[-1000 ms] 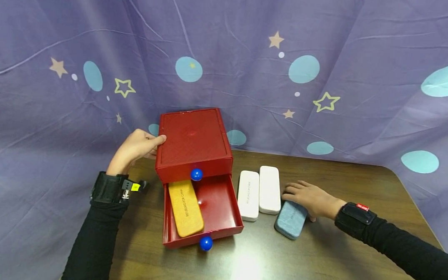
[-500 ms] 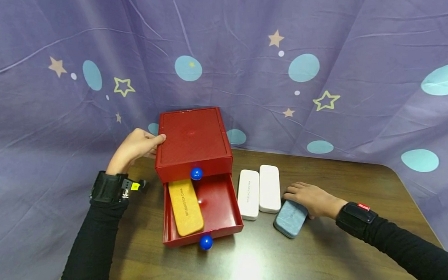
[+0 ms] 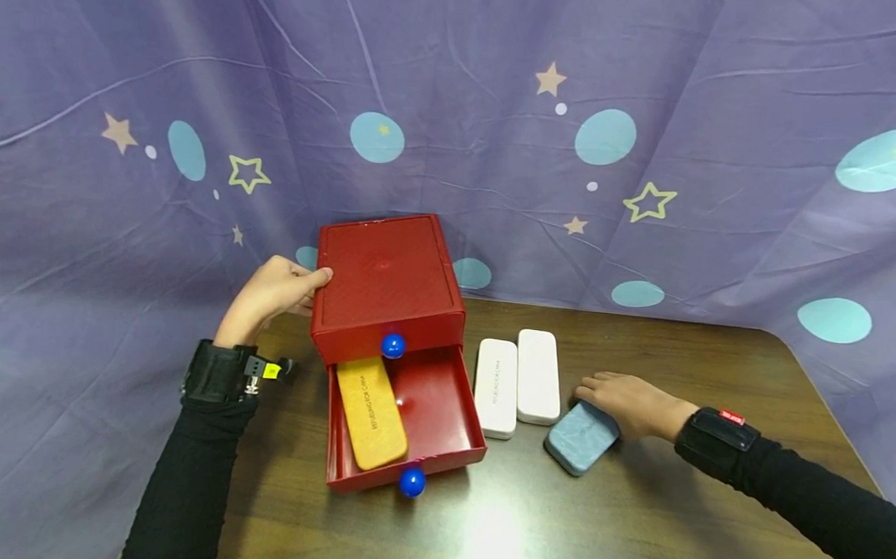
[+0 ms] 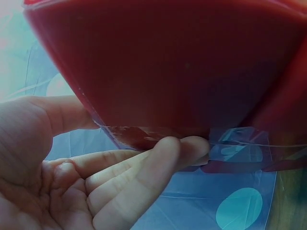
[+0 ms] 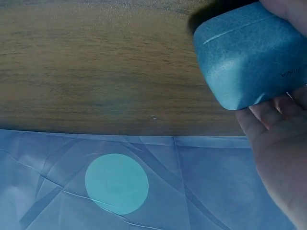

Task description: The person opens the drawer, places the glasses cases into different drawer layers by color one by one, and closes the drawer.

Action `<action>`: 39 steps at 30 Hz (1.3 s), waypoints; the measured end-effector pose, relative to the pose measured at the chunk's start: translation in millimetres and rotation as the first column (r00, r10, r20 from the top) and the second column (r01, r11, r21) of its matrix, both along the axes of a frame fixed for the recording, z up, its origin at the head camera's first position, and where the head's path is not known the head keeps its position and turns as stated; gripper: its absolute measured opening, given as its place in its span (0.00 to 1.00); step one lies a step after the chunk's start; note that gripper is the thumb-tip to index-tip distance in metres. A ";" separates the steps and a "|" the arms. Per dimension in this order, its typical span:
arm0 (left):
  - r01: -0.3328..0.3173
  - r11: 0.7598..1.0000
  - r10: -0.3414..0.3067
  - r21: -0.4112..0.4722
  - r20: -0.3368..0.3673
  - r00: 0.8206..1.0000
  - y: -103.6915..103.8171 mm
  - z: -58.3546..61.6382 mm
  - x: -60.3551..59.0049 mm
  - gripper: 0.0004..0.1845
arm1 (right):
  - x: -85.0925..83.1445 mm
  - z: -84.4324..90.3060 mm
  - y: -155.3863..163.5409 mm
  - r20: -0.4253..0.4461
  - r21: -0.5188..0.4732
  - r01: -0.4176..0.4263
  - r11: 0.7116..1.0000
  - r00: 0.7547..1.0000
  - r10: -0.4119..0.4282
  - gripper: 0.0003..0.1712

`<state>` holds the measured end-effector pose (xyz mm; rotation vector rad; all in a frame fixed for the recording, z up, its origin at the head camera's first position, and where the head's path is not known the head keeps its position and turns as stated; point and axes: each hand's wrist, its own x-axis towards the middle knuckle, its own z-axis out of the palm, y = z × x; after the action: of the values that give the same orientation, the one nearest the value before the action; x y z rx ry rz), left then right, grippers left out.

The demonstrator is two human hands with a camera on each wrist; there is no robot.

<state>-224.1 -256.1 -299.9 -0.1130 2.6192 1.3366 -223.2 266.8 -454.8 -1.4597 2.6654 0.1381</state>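
My right hand (image 3: 629, 401) grips the blue glasses case (image 3: 580, 440) by its far right end, low over the table. In the right wrist view, the thumb lies on one side of the blue case and the fingers on the other. At the left, my left hand (image 3: 281, 289) holds the side of a red two-drawer box (image 3: 388, 268), thumb at its top edge. The left wrist view shows the fingers against the box's red wall. The lower drawer (image 3: 442, 404) is pulled out, with a yellow glasses case (image 3: 373, 418) lying along its left side.
Two white glasses cases, the nearer one (image 3: 496, 390) and the farther one (image 3: 539, 375), lie side by side between the box and the blue case. Blue ball knobs stick out from both drawers. A purple curtain (image 3: 456, 88) hangs behind the wooden table (image 3: 709, 491).
The blue case has turned clockwise, its near end swinging slightly left, while my right hand has shifted a little rightward with it. My left hand and the red box have stayed still.
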 end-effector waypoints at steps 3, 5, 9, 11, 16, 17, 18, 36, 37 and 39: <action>0.001 1.000 -0.001 -0.004 -0.004 1.000 0.8 0.6 0.0 0.28 | 3.1 1.6 0.0 0.041 0.019 0.042 0.999 0.998 -0.042 0.42; 0.003 1.000 -0.003 -0.006 -0.007 1.000 1.0 0.8 0.0 0.28 | 4.5 2.9 0.3 0.051 0.028 0.055 0.998 0.997 -0.056 0.42; 0.005 1.000 -0.005 -0.010 -0.007 1.000 1.0 0.8 0.5 0.28 | 7.6 6.9 0.7 0.068 0.044 0.076 0.996 0.995 -0.079 0.43; 0.007 1.000 -0.007 -0.013 -0.004 1.000 0.6 0.3 0.5 0.29 | 9.4 8.7 1.0 0.090 0.054 0.099 0.994 0.991 -0.103 0.44; 0.004 1.000 -0.004 -0.009 -0.002 1.000 0.9 -0.4 0.4 0.29 | 15.4 14.6 1.4 0.134 0.117 0.159 0.980 0.976 -0.174 0.49; 0.002 1.000 -0.002 -0.010 -0.002 1.000 1.3 -0.4 0.5 0.28 | 16.8 16.2 1.2 0.137 0.128 0.167 0.978 0.973 -0.184 0.49; 0.002 1.000 -0.002 -0.009 -0.002 1.000 1.3 -0.6 0.5 0.28 | 18.2 18.0 1.1 0.141 0.139 0.177 0.974 0.970 -0.197 0.49; -0.011 0.999 0.011 0.040 -0.013 1.000 -0.3 -2.6 -1.0 0.28 | 38.4 45.4 -5.9 0.105 0.162 0.183 0.970 0.974 -0.201 0.42; -0.013 0.999 0.013 0.042 -0.011 1.000 0.1 -2.3 -0.6 0.28 | 39.2 47.0 -6.4 0.106 0.165 0.182 0.969 0.974 -0.201 0.42; -0.015 0.999 0.015 0.042 -0.007 1.000 0.5 -1.5 0.0 0.28 | 40.8 50.2 -7.0 0.106 0.168 0.183 0.969 0.974 -0.202 0.41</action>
<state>-224.1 -255.5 -301.4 -0.1219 2.6000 1.3982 -182.3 259.7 -404.6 -1.1191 2.6116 0.2299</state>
